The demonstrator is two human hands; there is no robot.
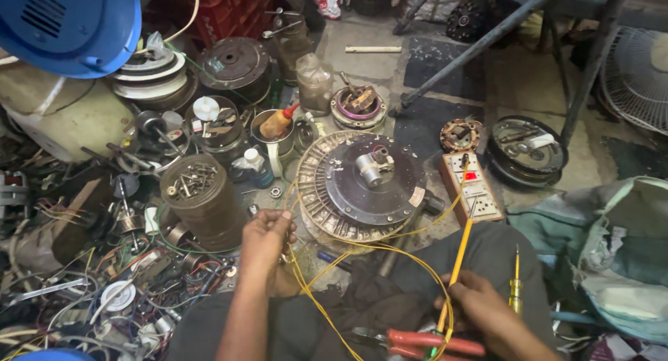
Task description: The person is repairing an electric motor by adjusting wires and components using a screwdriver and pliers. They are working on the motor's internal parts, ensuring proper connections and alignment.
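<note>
Inspecting from the floor: the ribbed motor stator [362, 183] lies centre, its yellow wires [390, 248] already drawn out near me, none yet joined. My left hand [266, 237] pinches those wires; my right hand [480, 307] grips a yellow probe [459, 253]. A white-labelled tester box [472, 187] sits right; a blue-labelled bottle [256, 165] left.

1. The floor [445, 68] lies open toward its far edge, between the stand's dark legs [480, 44].
2. The left side is packed: wire tangle [139, 291], screw-filled can [202, 194], stacked motor parts [149, 75].
3. Yellow wires [348, 253] loop across the near gap beside the round fan motor [365, 183].
</note>
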